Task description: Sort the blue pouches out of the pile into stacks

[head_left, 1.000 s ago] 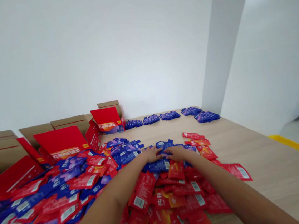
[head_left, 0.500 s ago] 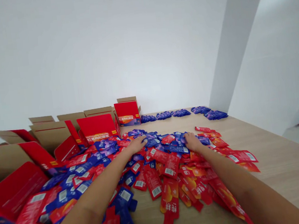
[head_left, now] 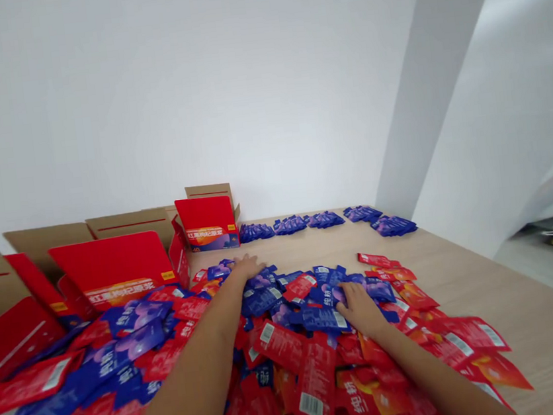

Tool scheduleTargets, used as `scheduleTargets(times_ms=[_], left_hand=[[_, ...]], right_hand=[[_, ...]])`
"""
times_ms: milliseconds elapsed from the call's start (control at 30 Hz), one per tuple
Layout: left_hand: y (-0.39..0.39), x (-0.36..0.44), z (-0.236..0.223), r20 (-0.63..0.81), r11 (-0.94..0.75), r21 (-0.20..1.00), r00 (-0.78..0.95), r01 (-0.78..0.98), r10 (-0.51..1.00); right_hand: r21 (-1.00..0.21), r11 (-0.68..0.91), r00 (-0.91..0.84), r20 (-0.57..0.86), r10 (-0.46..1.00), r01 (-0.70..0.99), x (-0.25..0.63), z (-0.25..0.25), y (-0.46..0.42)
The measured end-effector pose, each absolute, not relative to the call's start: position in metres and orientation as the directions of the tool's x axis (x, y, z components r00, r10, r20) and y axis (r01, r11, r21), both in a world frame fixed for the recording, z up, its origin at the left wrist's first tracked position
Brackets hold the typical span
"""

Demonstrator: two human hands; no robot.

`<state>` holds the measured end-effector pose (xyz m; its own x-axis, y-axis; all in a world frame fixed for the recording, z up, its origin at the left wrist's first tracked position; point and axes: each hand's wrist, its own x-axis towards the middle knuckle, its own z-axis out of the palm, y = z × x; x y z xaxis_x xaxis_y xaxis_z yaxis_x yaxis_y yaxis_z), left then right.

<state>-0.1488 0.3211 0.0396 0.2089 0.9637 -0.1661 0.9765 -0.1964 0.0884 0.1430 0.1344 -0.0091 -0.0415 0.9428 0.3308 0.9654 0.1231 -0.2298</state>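
A wide heap of flat blue and red sachets covers the table in front of me. My left hand (head_left: 248,266) lies at the heap's far edge, fingers stretched to the right over blue sachets (head_left: 261,297). Farther right, my right hand (head_left: 361,306) rests on the pile, thumb and fingers apart, touching a blue sachet (head_left: 325,318). Between the hands lies a small red sachet (head_left: 300,288) among the blue ones. Larger red sachets (head_left: 316,379) with barcodes spread nearer to me. Neither hand visibly lifts anything.
Open red cartons (head_left: 114,269) stand along the left, with another carton (head_left: 208,222) at the back. Several fanned bundles of blue sachets (head_left: 325,219) line the table's far edge. A white wall (head_left: 243,91) rises behind the wooden table (head_left: 469,279).
My view has dipped closer to the heap and turned slightly right. My left hand has shifted to the heap's far edge with its fingers extended; my right hand stays on the blue sachets.
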Motion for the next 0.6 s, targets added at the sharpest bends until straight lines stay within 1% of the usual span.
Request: scheduleTargets(times_ms=[100,200,367,600], left_hand=[[0.324,-0.140,0.028,-0.279,-0.119,0.069,0.133,0.991,0.951],[0.314,-0.144,0.026,-0.358,-0.103,0.074,0.123,0.992,0.926],[0.289,-0.152,0.031,-0.381,-0.156,0.075,0.173,0.985,0.908],[0.265,-0.151,0.030,-0.410,-0.228,0.039,0.224,0.973,0.884]], right_hand=[[-0.266,0.126,-0.027,0.349,0.937,0.956,0.143,-0.009,0.133],[-0.315,0.145,-0.024,0.358,0.933,0.938,0.145,-0.008,0.132],[-0.493,0.143,0.064,0.380,0.923,0.858,0.153,-0.008,0.137],[-0.621,0.123,0.169,0.390,0.905,0.774,0.171,0.012,0.134]])
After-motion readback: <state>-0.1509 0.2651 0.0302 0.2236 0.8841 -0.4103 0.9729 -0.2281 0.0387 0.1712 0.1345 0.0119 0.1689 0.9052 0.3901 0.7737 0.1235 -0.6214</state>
